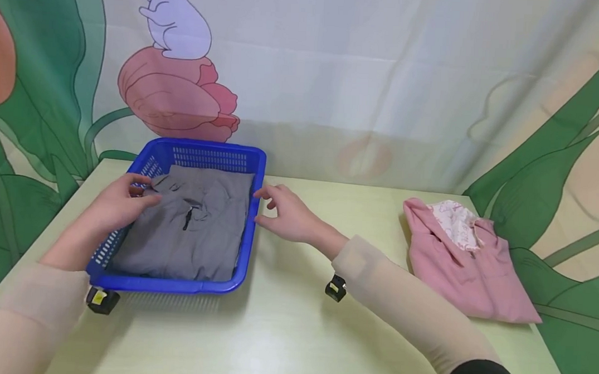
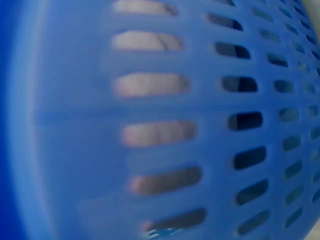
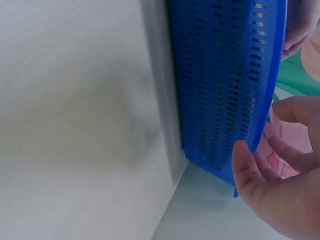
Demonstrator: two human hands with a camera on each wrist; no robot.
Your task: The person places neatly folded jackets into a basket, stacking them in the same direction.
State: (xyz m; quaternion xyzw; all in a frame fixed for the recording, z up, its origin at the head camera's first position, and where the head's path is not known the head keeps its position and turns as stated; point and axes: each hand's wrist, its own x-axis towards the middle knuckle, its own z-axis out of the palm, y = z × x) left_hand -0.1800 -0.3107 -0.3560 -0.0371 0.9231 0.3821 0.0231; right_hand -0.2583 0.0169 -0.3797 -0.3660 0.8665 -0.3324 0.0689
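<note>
A folded grey shirt [image 1: 187, 227] lies flat in the blue basket [image 1: 249, 229] at the left of the pale green table [image 1: 283, 331]. The person's left hand [image 1: 120, 201] reaches over the basket's left rim and rests, fingers loosely bent, on the shirt's collar end. The right hand [image 1: 285, 211] hovers just beside the basket's right rim, fingers relaxed and holding nothing. A pink garment [image 1: 469, 264] lies well apart at the right.

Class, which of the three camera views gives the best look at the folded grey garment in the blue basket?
The head view: the grey garment lies folded and whole inside the blue basket, with the left hand resting on it. The left wrist view shows only the blurred basket wall. The right wrist view shows the basket's outside, not the garment.
</note>
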